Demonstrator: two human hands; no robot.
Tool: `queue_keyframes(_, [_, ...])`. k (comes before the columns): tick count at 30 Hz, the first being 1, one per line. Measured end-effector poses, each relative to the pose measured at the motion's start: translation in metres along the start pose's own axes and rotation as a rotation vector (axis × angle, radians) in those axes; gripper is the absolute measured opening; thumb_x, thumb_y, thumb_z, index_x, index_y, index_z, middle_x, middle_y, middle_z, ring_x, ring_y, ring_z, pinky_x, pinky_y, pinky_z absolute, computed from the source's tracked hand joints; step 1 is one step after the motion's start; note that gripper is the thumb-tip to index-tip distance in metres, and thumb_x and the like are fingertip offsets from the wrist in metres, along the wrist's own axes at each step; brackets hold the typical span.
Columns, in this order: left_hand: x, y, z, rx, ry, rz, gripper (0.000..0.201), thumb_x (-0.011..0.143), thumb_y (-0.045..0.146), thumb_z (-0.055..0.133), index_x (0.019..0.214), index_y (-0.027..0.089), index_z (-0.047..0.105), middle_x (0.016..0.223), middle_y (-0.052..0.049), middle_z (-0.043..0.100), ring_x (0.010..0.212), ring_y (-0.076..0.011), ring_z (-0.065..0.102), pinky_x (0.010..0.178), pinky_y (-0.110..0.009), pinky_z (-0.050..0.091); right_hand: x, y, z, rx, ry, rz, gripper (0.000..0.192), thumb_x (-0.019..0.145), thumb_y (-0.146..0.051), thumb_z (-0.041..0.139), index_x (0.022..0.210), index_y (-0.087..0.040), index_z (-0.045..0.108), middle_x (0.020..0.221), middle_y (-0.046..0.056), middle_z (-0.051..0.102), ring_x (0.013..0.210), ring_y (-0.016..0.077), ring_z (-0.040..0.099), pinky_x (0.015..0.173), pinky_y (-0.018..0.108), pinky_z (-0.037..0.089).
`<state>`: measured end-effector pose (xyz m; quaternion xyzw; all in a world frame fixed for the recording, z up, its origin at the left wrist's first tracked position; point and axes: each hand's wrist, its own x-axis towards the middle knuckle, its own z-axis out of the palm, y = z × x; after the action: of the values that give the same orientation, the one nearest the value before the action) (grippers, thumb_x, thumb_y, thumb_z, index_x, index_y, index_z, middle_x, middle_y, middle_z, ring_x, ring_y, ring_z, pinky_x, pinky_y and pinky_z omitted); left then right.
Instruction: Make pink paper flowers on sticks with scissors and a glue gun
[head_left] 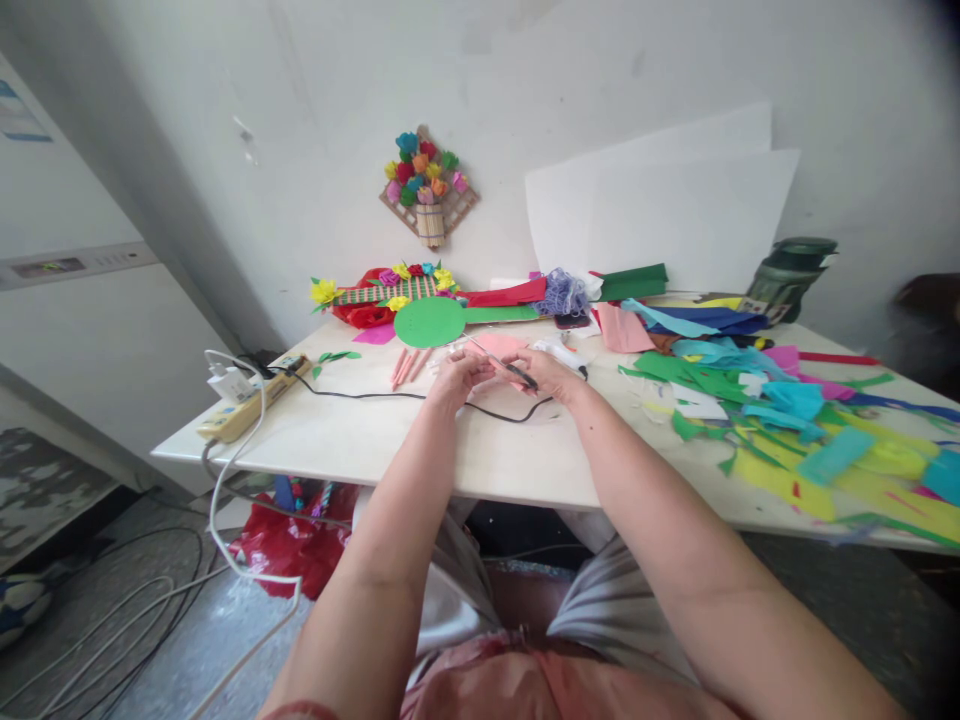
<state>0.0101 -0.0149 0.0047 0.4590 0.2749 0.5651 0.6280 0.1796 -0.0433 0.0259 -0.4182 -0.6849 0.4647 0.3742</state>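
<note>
My right hand (549, 374) is closed around the dark handles of a pair of scissors (520, 376), whose thin blades point away and to the left. Close beside it, my left hand (463, 376) has its fingers pinched on a small piece of pink paper, mostly covered by the fingers. Just beyond both hands lies a flat pink paper piece (501, 345). Several rolled pink paper sticks (411, 367) rest left of my left hand. Behind them is a green paper oval (430, 321) with a long green strip (501, 314) reaching right from it.
Paper scraps (787, 400) cover the table's right side, with a dark bottle (791, 278) behind. A black cord (360, 395) crosses in front of my hands from a power strip (251, 400). A flower-decorated woven piece (386, 290) and purple shredded paper (564, 293) lie near the wall.
</note>
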Motion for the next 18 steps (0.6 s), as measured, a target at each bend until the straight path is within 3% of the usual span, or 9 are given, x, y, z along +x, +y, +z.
queue_keyframes(18, [0.0011, -0.0006, -0.0021, 0.005, -0.001, -0.002, 0.010, 0.056, 0.013, 0.067, 0.064, 0.011, 0.060, 0.059, -0.004, 0.065, 0.058, -0.0129, 0.062, 0.064, -0.027, 0.050, -0.0007, -0.0002, 0.0003, 0.016, 0.023, -0.010, 0.034, 0.069, -0.034, 0.066, 0.094, -0.013, 0.056, 0.045, -0.008, 0.047, 0.034, 0.0045, 0.034, 0.034, 0.017, 0.026])
